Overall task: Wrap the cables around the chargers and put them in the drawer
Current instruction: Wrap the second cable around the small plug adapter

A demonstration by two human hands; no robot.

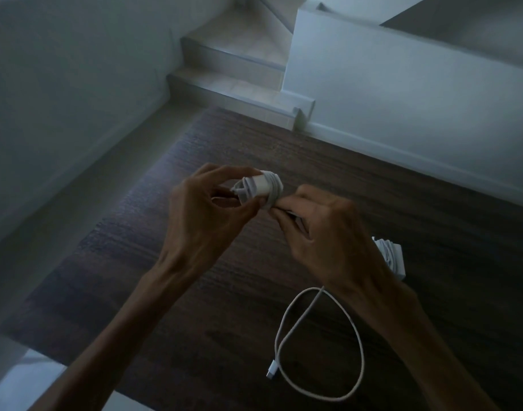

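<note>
A white charger [261,185] with cable wound around it is held up over the dark wooden top [165,232]. My left hand [201,221] pinches its left end between thumb and fingers. My right hand [322,229] grips the wound cable at the charger's right side. A second white charger [392,258], wrapped in its cable, lies on the wood behind my right wrist, partly hidden. A loose white cable [352,336] lies in a loop on the wood near the front, its plug [272,369] at the lower left of the loop. No drawer is in view.
The wooden top runs to a white wall [402,99] at the back right and a pale wall [61,84] at the left. Tiled stair steps [233,72] rise beyond the far corner. A white surface [23,381] shows at the bottom left.
</note>
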